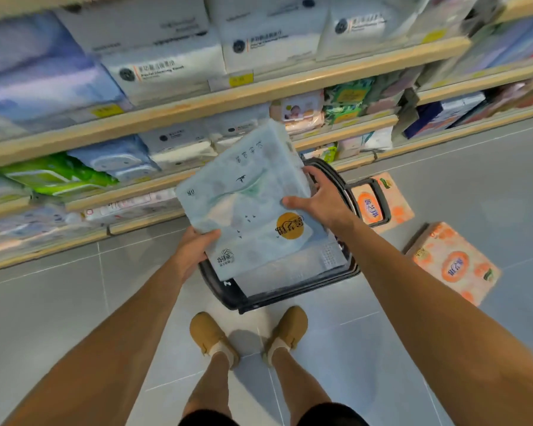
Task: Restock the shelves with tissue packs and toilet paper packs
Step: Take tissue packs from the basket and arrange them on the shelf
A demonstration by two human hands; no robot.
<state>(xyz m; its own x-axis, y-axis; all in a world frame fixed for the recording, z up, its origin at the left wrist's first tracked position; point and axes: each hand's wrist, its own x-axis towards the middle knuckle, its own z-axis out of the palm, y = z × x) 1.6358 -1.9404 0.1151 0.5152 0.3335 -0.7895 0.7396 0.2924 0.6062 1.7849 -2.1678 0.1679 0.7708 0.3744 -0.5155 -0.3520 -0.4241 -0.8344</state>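
Facing shelves (pixel 197 101), grey tile flr (pixel 59 302)

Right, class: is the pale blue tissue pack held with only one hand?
No, the left hand grips the pale blue tissue pack at its near corner and the right hand holds its right edge.

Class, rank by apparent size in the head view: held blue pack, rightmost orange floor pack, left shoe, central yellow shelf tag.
1. blue pack
2. orange pack
3. left shoe
4. yellow tag
Nearness inflates the blue pack.
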